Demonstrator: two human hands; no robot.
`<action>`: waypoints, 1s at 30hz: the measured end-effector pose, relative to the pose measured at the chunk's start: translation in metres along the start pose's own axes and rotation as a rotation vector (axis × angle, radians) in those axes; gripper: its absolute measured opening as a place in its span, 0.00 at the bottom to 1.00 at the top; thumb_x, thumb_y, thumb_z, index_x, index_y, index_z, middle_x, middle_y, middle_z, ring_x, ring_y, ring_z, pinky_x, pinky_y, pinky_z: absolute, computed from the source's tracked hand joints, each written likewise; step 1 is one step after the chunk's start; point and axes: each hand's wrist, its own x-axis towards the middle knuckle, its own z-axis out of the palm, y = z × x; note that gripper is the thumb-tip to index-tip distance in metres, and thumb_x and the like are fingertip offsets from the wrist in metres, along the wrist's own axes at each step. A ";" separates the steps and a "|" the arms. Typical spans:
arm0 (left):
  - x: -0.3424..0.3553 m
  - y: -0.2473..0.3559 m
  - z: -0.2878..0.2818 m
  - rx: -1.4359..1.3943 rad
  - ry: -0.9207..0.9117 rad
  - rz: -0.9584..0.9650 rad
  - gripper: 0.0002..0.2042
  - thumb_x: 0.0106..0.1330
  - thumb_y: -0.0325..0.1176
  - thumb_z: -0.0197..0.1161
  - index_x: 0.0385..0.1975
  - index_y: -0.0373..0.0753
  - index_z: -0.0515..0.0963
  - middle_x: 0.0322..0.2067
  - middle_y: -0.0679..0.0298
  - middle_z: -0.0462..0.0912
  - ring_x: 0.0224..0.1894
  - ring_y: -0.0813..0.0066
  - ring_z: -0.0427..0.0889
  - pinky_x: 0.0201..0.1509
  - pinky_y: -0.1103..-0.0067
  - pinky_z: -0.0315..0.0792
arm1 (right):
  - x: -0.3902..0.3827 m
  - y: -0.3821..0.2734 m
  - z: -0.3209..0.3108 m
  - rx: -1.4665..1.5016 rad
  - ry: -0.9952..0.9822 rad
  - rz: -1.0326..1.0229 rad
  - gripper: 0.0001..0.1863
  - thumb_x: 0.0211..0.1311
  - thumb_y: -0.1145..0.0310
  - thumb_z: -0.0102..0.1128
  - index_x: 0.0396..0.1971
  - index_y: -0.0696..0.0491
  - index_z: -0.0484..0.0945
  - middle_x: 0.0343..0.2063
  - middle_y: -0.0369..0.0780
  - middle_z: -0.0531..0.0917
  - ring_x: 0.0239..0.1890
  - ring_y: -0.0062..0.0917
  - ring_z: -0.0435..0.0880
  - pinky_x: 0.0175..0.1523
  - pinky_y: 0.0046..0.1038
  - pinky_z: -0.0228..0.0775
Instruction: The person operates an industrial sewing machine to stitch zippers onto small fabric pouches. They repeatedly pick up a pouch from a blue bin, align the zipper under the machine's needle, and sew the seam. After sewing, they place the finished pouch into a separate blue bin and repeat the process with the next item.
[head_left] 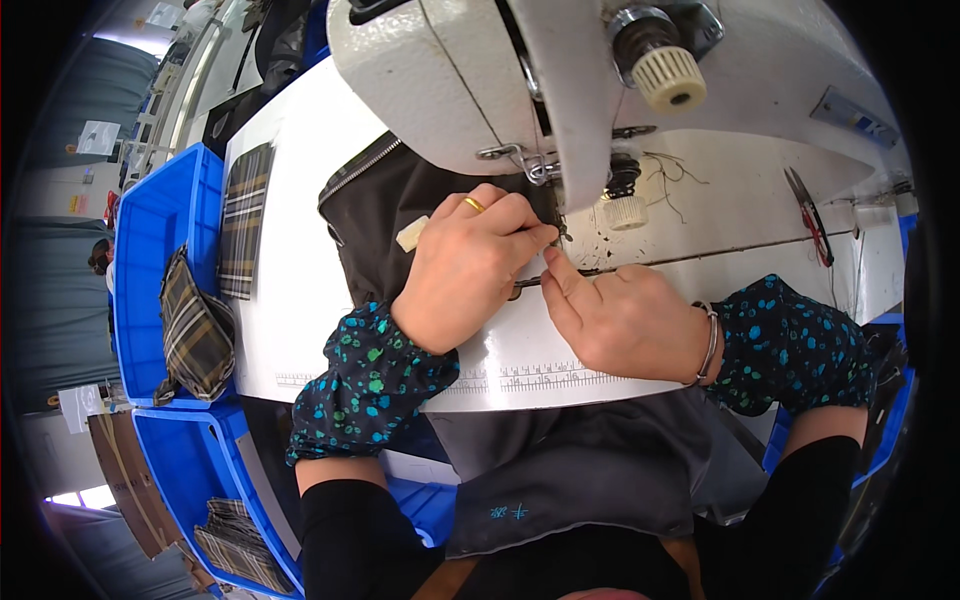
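Observation:
A dark fabric piece with a zipper [362,168] along its upper edge lies under the sewing machine [450,90]. On top of this fabric rests my left hand [465,265], its fingers closed and bent toward the needle area, a gold ring on one finger. Beside its knuckles sits a small cream-coloured block [411,234]. My right hand [625,315] comes from the right, fingers curled, with index finger and thumb meeting the left fingertips at the fabric's edge. Whatever lies between the right fingertips is hidden. The needle is hard to make out behind the machine head.
Red-and-black thread snips [812,215] lie on the white table [300,290] at right, near loose dark threads [672,175]. A ruler strip [520,380] runs along the front edge. Blue bins [140,260] at left hold plaid fabric pieces [195,330]; another plaid piece [246,215] lies on the table.

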 end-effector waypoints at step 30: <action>0.005 -0.017 0.005 0.152 0.030 -0.075 0.16 0.59 0.21 0.66 0.45 0.43 0.91 0.43 0.64 0.90 0.41 0.61 0.88 0.43 0.69 0.81 | 0.001 0.003 -0.001 0.035 -0.011 0.006 0.17 0.54 0.69 0.64 0.39 0.66 0.86 0.44 0.61 0.88 0.16 0.21 0.81 0.22 0.23 0.72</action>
